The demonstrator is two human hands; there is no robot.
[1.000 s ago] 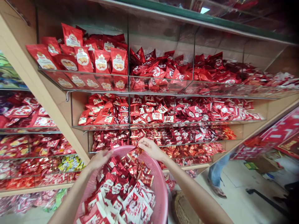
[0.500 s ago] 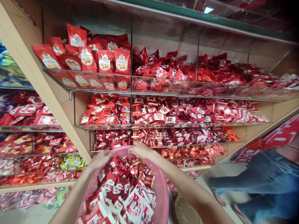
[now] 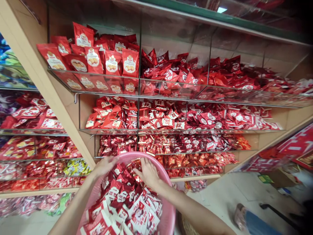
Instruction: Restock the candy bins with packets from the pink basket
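- The right hand (image 3: 148,173) is down inside the basket's far side, thumb standing apart from loosely curved fingers; no packet shows pinched between them, though what lies beneath is hidden.
- The left hand (image 3: 105,166) is at the basket's left rim, fingers stretched along it; blur leaves it unclear whether they grip.
- The pink basket (image 3: 168,213) sits between the forearms, below the shelves, with red packets (image 3: 122,195) and white packets (image 3: 141,215) piled inside; it looks well filled.
- Plenty is left on the shelves (image 3: 183,131): every row facing the person holds packets.
- The basket's far rim stands close before the lower shelf fronts, leaving little room there.
- Open floor (image 3: 220,189) lies rightward, with another person's shoe (image 3: 239,215) farther out.
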